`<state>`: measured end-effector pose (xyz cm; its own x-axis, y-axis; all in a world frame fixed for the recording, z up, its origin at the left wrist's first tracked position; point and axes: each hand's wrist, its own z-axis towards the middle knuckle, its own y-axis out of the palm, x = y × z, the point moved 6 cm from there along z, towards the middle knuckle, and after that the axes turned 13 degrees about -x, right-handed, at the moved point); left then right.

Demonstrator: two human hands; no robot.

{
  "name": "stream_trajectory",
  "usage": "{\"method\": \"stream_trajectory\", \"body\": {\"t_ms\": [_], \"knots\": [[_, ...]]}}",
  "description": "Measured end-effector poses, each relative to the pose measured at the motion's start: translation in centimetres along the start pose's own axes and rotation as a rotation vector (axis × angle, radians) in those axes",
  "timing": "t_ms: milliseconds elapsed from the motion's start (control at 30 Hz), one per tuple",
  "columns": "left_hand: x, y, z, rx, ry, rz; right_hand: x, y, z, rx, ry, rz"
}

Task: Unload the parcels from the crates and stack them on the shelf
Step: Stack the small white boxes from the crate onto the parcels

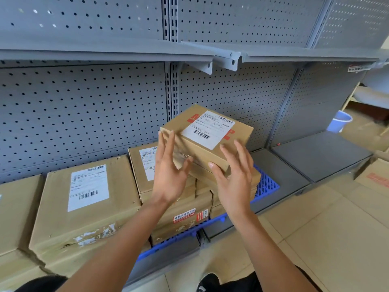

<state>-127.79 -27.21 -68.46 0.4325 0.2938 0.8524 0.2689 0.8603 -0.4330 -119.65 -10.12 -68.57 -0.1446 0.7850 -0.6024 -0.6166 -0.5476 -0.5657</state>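
Top parcel [207, 142] sits tilted on the stack of boxes [181, 207] on the bottom shelf [315, 157]. Left hand [170, 175] and right hand [235, 180] both have fingers spread, flanking its near corners, fingertips about touching.

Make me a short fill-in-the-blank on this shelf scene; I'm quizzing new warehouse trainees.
1. The top parcel sits tilted on a stack of other ____.
2. Its white label carries red print and ____.
3. Both the left hand and the right hand have ____ fingers, flanking it.
4. The pallet under the stack is ____.

Missing words: parcels; barcodes; straight; blue
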Motion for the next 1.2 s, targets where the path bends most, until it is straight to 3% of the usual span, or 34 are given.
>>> {"method": "stream_trajectory", "body": {"t_ms": [167,500,700,900,1200], "knots": [[0.0,2.7,-0.8,-0.101,-0.019,0.055,0.1,1.0,0.9,0.000,0.045,-0.004],[-0.8,3.0,0.1,-0.120,-0.061,-0.002,-0.7,1.4,0.3,-0.026,0.009,0.098],[-0.8,2.8,-0.3,-0.034,-0.042,-0.009,-0.8,1.3,0.1,0.002,-0.016,0.037],[0.9,3.6,-0.2,-0.114,0.056,0.009,-0.2,1.1,0.4,-0.064,-0.060,-0.049],[0.2,3.7,2.3,-0.155,0.021,0.108,1.5,1.5,2.1,-0.122,-0.076,-0.136]]}}
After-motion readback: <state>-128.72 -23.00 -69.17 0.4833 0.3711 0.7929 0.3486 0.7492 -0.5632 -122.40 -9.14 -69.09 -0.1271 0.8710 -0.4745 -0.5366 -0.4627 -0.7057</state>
